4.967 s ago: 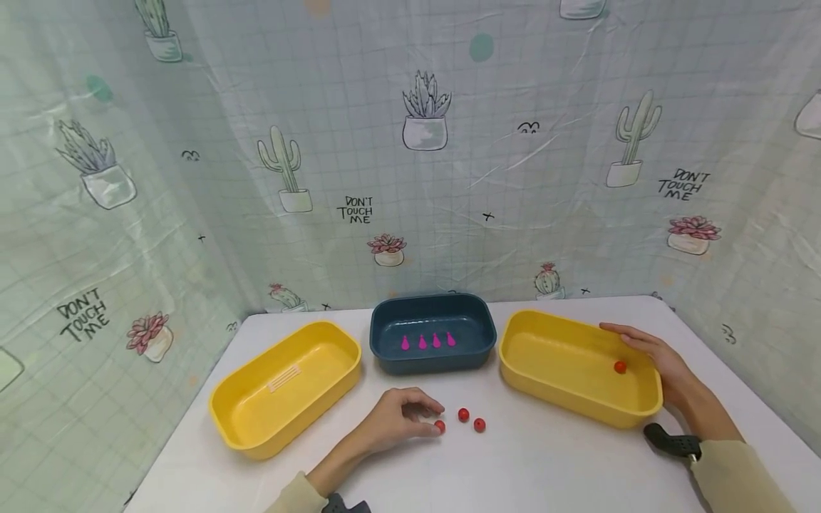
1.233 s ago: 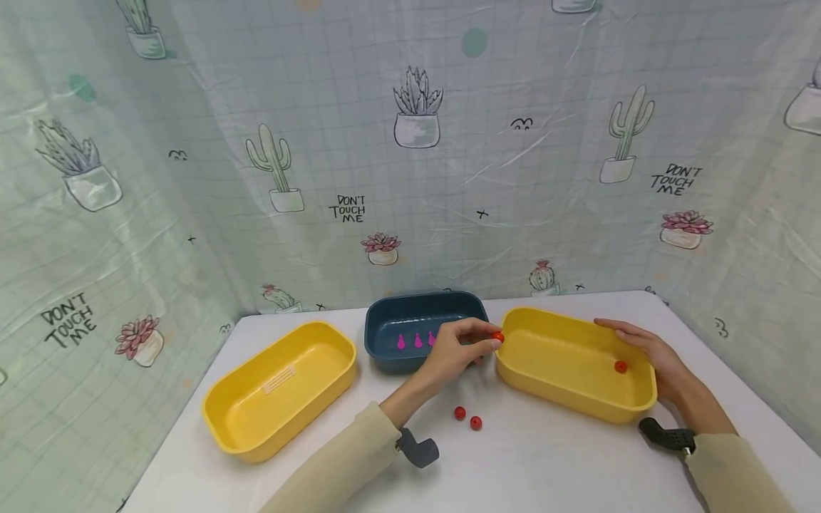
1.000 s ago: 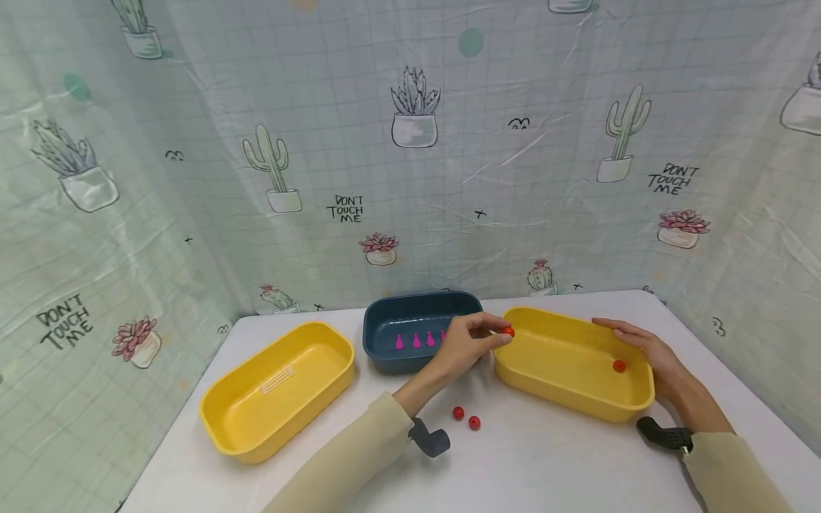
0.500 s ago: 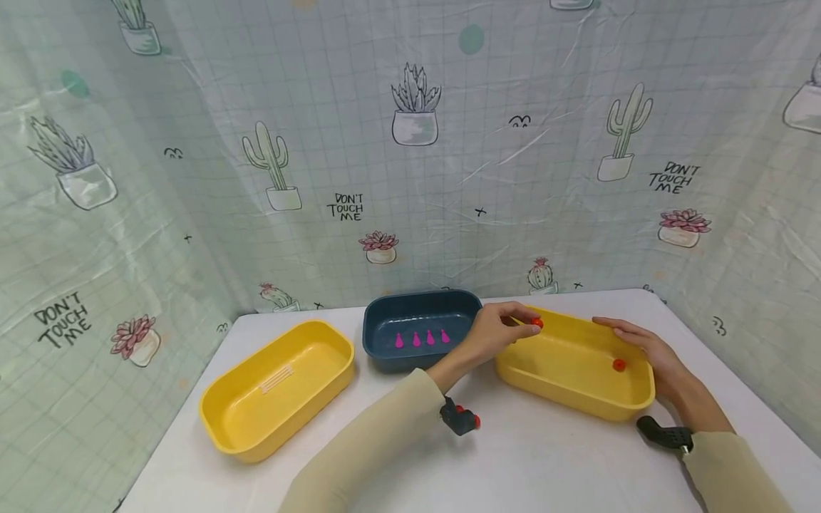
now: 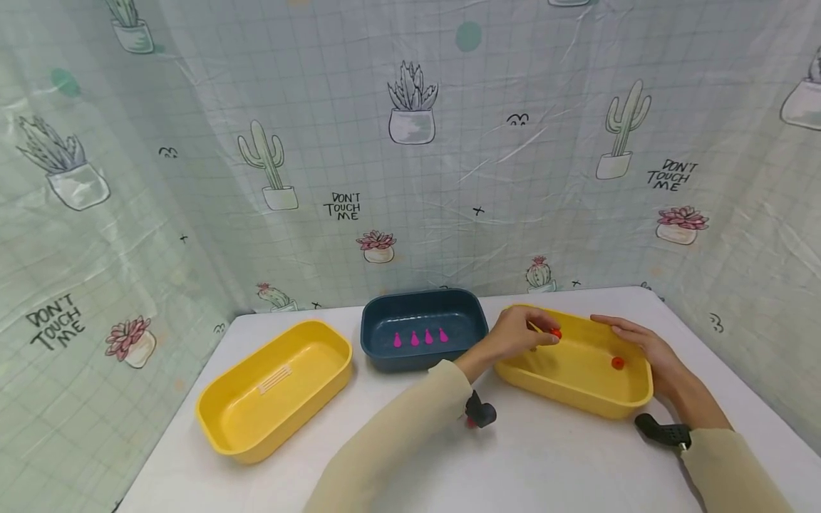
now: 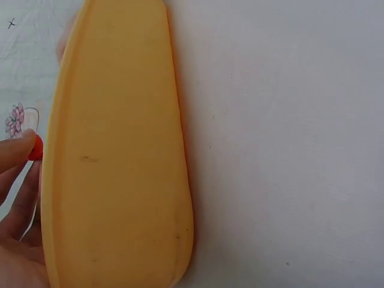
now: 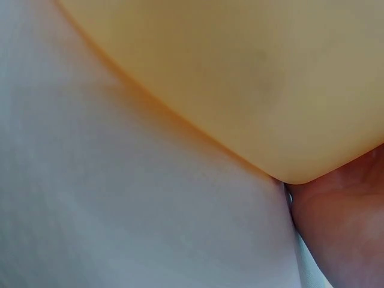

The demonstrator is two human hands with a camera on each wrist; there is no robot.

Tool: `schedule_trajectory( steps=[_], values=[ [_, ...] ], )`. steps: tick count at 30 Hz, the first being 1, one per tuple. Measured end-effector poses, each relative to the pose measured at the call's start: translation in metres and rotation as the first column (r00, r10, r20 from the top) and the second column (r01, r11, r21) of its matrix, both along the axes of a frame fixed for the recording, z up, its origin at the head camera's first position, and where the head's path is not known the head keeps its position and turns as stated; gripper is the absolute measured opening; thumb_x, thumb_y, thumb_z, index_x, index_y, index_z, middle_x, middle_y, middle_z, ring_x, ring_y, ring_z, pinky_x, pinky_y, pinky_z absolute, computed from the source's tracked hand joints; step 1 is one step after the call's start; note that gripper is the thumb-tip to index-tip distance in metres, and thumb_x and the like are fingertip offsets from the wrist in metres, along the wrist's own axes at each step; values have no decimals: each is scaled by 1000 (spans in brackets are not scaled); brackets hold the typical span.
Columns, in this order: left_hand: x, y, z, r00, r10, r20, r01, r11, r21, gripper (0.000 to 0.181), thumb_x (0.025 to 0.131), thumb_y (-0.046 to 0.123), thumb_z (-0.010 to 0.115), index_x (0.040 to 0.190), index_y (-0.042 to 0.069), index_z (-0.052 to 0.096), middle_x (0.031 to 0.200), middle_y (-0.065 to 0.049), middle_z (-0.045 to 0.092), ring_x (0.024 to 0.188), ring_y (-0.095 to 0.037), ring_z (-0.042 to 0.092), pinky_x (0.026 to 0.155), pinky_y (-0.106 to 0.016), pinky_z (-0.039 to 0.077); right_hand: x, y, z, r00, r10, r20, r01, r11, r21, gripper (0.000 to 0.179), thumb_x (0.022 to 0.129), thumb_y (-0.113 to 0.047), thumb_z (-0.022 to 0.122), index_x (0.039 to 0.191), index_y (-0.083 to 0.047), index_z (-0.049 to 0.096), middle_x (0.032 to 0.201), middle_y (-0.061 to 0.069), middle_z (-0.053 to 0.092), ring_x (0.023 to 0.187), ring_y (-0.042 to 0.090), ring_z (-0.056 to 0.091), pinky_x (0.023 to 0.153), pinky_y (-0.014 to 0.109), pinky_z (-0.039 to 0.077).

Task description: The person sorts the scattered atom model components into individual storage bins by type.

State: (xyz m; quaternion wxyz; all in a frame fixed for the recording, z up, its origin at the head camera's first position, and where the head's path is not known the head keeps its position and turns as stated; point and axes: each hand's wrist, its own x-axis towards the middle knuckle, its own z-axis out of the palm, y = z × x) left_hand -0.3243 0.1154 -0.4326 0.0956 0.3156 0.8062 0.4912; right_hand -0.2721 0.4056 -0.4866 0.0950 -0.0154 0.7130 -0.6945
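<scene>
In the head view my left hand (image 5: 518,333) pinches a red bead (image 5: 556,333) between thumb and fingertips, over the left part of the right yellow tray (image 5: 564,400). The left wrist view shows that bead (image 6: 36,147) at the fingertips, just beyond the tray's rim. Another red bead (image 5: 618,363) lies inside this tray towards its right end. My right hand (image 5: 654,360) rests against the tray's right end, fingers stretched along the rim. In the right wrist view part of that hand (image 7: 345,213) lies against the outer wall. A further red bead (image 5: 471,422) is partly hidden by the left wrist camera.
A dark blue tray (image 5: 423,362) with several pink pear-shaped pieces (image 5: 428,338) stands at the back middle. At the left, another yellow tray (image 5: 256,447) holds pale thin strips (image 5: 275,378). A patterned curtain (image 5: 410,178) closes off the white table's (image 5: 551,470) back and sides.
My left hand has picked up a red bead from the table and carried it right and away from me, over the right yellow tray's rim. The right hand has stayed at that tray.
</scene>
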Motion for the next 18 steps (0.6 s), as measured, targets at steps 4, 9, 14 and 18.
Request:
schedule_trajectory(
  steps=[4, 9, 14, 18],
  values=[
    [-1, 6, 1, 999, -7, 36, 9, 998, -63, 16, 91, 16, 80, 106, 12, 78, 86, 10, 69, 71, -13, 65, 63, -20, 59, 0, 1, 0, 1000, -2, 4, 2, 1000, 1, 48, 110, -39, 42, 158, -34, 43, 131, -36, 58, 114, -5, 65, 95, 21, 57],
    [-1, 11, 4, 999, -22, 32, 26, 990, -142, 17, 93, 15, 78, 109, 10, 77, 88, 8, 68, 69, -13, 65, 65, -22, 61, -1, 1, -1, 1000, 1, 0, -1, 1000, 7, 48, 110, -39, 42, 157, -35, 44, 131, -35, 58, 114, -5, 65, 95, 21, 57],
    [-1, 17, 4, 998, -20, 66, 30, 987, -158, 18, 94, 12, 75, 112, 8, 76, 91, 5, 68, 71, -15, 66, 67, -21, 60, -3, 2, 0, 1000, 10, -5, -10, 1000, 2, 48, 110, -39, 42, 158, -33, 43, 132, -35, 58, 115, -4, 65, 96, 21, 56],
    [-3, 20, 2, 996, -21, 90, 37, 984, -175, 14, 95, 8, 74, 108, 6, 76, 90, 1, 68, 72, -18, 66, 68, -22, 61, -3, 2, 0, 1000, 10, -8, -10, 1000, 12, 48, 110, -40, 42, 158, -33, 43, 131, -35, 58, 115, -4, 65, 96, 20, 56]
  ],
)
